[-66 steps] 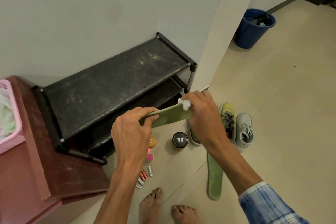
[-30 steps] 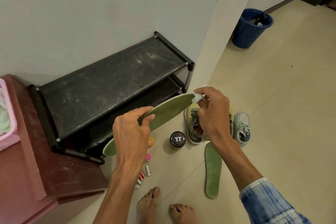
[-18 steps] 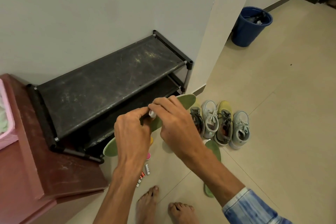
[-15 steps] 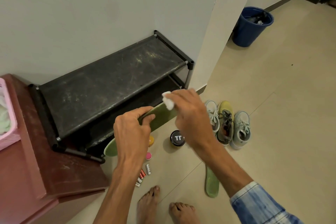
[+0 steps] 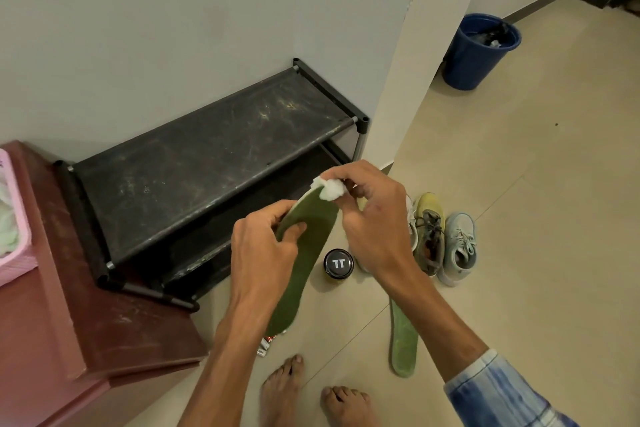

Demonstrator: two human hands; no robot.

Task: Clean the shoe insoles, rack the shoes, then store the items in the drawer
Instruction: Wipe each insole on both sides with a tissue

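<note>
Head view: two bare hands seen from above, over a tiled floor beside a shoe rack.
Left hand: clenched round the middle of a long dark green foam insole, with the thumb laid on its upper face.
Held insole: raised off the floor and tilted, with the upper end by the right hand and the lower end near the left wrist.
Right hand: a small white cotton wad is pinched between thumb and fingertips and pressed to the upper end of the held insole.
Second green insole: laid flat on the beige tiled floor, its far end crossed by the right forearm.
Shoes: a yellow-green laced sneaker and a pale blue sneaker are set side by side on the floor, touching; a white shoe is mostly hidden behind the right hand.
Jar: a black round jar with a white "TT" lid is stood on the floor between the held insole and the shoes.
Rack: a black two-tier shoe rack is set against the grey wall, its top tier scuffed and dusty.
Surface: a reddish-brown surface lies left of the rack, with a pink plastic basket on it at the frame edge.
Bucket: a blue plastic bucket is seen by the far wall, well apart.
Feet: bare feet are planted at the lower edge.
</note>
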